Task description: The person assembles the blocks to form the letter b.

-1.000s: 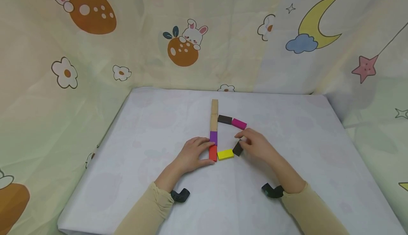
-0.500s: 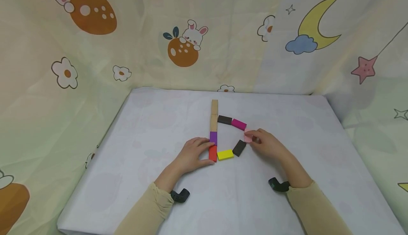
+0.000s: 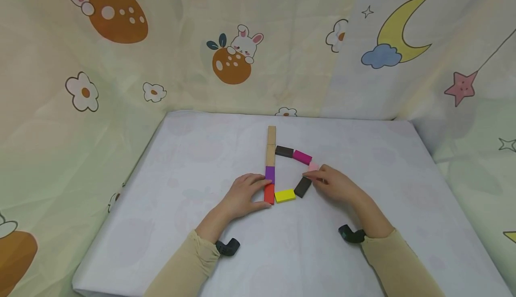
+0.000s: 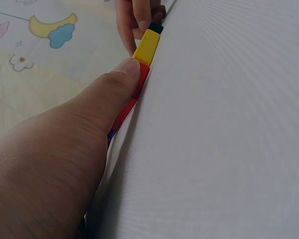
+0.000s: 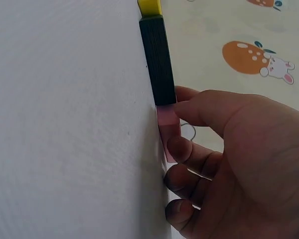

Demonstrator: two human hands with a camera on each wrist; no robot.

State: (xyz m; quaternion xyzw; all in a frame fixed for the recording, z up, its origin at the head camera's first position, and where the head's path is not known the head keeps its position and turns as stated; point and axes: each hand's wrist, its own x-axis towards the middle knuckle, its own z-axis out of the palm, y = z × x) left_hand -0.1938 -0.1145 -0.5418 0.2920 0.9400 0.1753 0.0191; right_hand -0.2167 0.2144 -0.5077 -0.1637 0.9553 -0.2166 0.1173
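Observation:
Small coloured wooden blocks lie end to end on the white table. My left hand rests at the straight row, its index fingertip where the purple block meets the red block. Its thumb touches the red block's near end. My right hand holds the pink block between thumb and fingers, at the curve's right side. The pink block abuts a dark block, and a yellow block joins that to the red one. In the head view the right fingers partly cover the pink block.
Two plain wood blocks continue the straight row away from me. From it, another dark block and a magenta block curve towards the pink one. Printed cloth hangs behind and beside the white table.
The pink block, hidden a second ago, now shows in the gap between the magenta and dark blocks. My right hand moved right, then its fingertips shifted slightly nearer me. My left hand stayed still.

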